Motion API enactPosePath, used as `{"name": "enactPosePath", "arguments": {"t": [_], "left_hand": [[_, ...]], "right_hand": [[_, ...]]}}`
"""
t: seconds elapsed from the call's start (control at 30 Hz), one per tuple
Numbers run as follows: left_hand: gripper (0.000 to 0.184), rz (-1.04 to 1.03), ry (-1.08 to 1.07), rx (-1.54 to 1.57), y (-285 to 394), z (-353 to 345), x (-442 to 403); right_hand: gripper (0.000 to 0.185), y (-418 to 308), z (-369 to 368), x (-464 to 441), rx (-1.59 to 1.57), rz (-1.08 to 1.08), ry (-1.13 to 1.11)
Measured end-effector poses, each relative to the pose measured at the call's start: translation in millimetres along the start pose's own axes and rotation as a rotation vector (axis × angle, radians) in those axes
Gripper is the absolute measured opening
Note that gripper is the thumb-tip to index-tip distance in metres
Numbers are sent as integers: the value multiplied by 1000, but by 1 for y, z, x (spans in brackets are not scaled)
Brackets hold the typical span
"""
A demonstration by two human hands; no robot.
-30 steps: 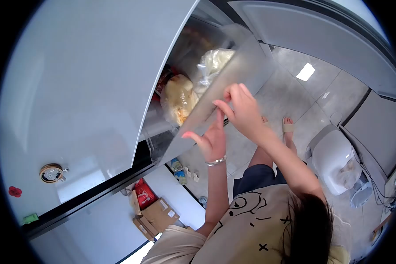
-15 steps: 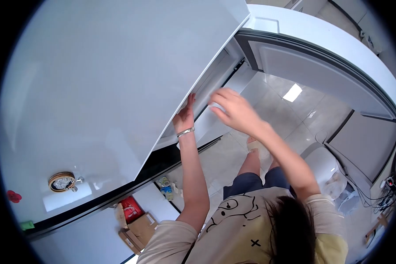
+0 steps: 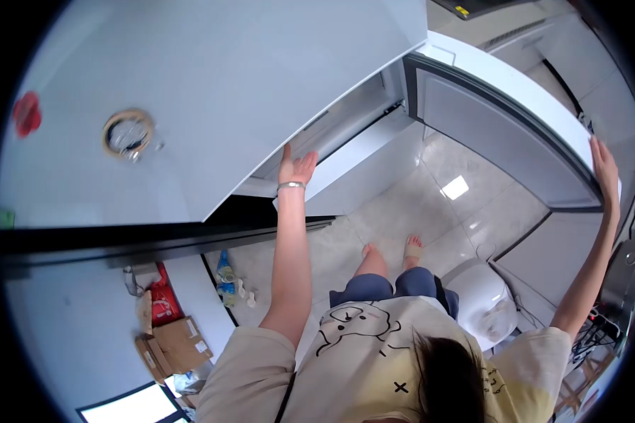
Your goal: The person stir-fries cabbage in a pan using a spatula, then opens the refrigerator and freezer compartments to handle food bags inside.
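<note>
My left hand (image 3: 298, 168), with a silver bracelet (image 3: 291, 185) at the wrist, is spread by the lower edge of a glossy white fridge panel (image 3: 261, 92). Its fingers point toward the opening beneath, and nothing shows in the palm. Just beside it is a white drawer (image 3: 363, 169), apparently pulled partly out; whether the hand touches it I cannot tell. On the far right my right hand (image 3: 605, 166) is closed on the outer edge of the open fridge door (image 3: 501, 127), thumb hidden. The door's grey seal faces me.
A round gold-rimmed object (image 3: 128, 134) and a red flower-shaped piece (image 3: 27, 114) are on the white panel. Cardboard boxes (image 3: 182, 345) and a red bag (image 3: 164, 303) lie lower left. A white bin-like container (image 3: 473, 289) stands right of my legs, near cables (image 3: 596, 331).
My right hand has moved from near the drawer out to the door's edge. My left hand remains by the opening, fingers more spread. The camera view has shifted.
</note>
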State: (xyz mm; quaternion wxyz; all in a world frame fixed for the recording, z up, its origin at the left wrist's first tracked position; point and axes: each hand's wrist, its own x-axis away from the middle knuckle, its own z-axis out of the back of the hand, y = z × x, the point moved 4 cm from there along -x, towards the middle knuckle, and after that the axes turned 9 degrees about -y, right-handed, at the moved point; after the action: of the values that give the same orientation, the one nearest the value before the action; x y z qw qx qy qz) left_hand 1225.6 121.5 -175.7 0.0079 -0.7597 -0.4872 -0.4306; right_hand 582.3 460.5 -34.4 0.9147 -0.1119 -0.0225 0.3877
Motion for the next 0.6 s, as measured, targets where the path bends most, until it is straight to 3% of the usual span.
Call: {"name": "enactPosePath", "arguments": {"t": [0.07,0.13,0.17,0.2,0.3,0.43,0.6], "left_hand": [[73,-229,67,-187,18,30,30],[55,-653,132,-342,33,41,98],[45,-858,37,-428,45,52,119],[42,-1050,190,-365,44,43,165],[35,-1581,198,-612,79,41,244],[43,-1740,-9,-869,133,-17,315],[58,-1499,-191,-803,212,-34,290]], "right_hand": [[46,-16,10,26,-147,42,-165],[45,-22,14,60,-194,65,-310],[44,-22,12,71,-138,51,-416],[44,-36,15,89,-42,81,-448],[44,-111,25,155,24,125,-603],[50,-206,11,226,-109,104,-755],[54,-331,-29,290,-322,183,-791]]}}
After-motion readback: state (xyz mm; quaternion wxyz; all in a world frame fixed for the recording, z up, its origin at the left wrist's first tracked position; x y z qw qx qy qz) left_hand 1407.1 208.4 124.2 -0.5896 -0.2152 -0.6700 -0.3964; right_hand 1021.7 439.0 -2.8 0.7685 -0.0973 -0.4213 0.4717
